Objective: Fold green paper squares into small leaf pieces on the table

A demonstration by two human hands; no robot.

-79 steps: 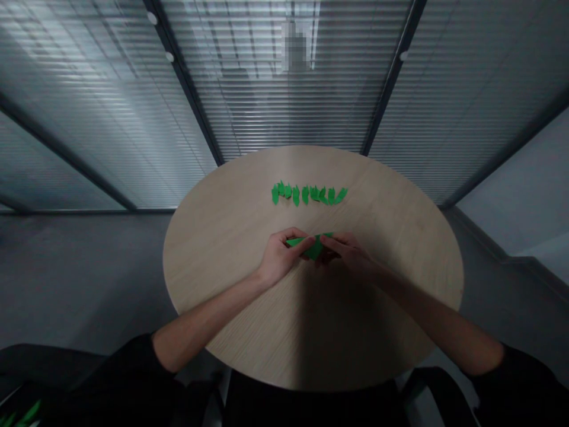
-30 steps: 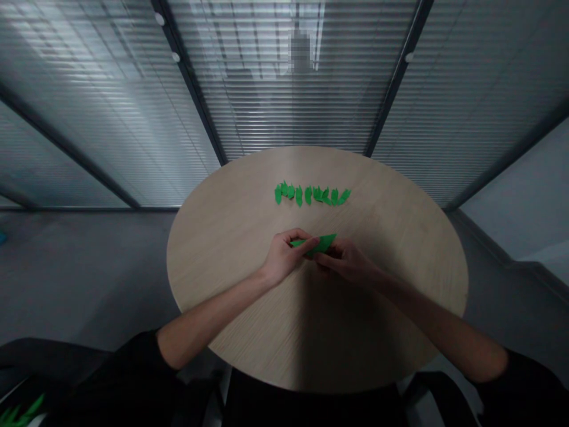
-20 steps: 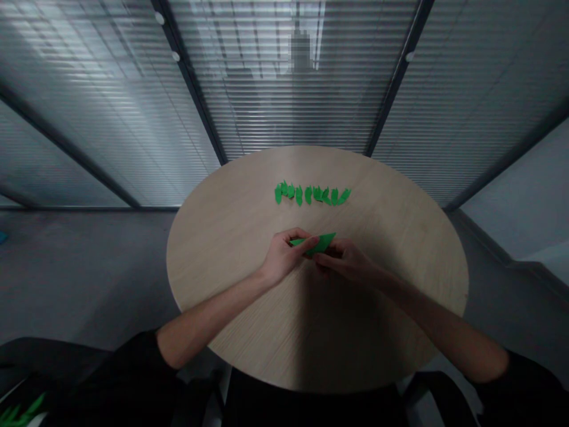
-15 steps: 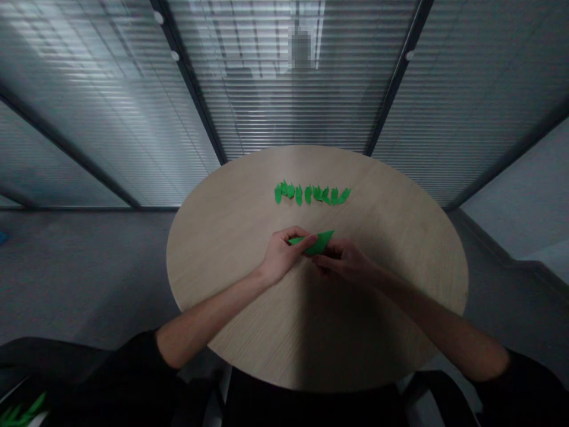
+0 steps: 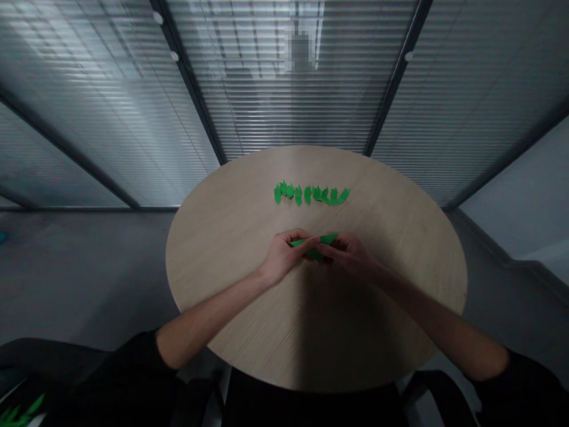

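Observation:
Between my two hands is a green folded sheet of paper [image 5: 328, 239], roughly triangular with its long edge on the far side. My left hand [image 5: 285, 252] grips its left part, the thumb lying across the near face. On the right end, my right hand [image 5: 351, 252] pinches the paper, its thumb pointing left and nearly meeting the left thumb. Both hands are over the middle of the round wooden table [image 5: 240, 213]. Beyond them lies a row of several small green folded paper pieces [image 5: 308, 194]. The fingers behind the paper are partly hidden.
Glass partitions with blinds [image 5: 275, 112] stand right behind the table. A dark chair armrest [image 5: 427, 385] is at the lower right. More green pieces [image 5: 26, 409] show at the lower left corner, beside my sleeve.
My right hand has moved up onto the right end of the paper and closed on it. The paper's right tip has turned slightly down and outward. My left hand is almost still.

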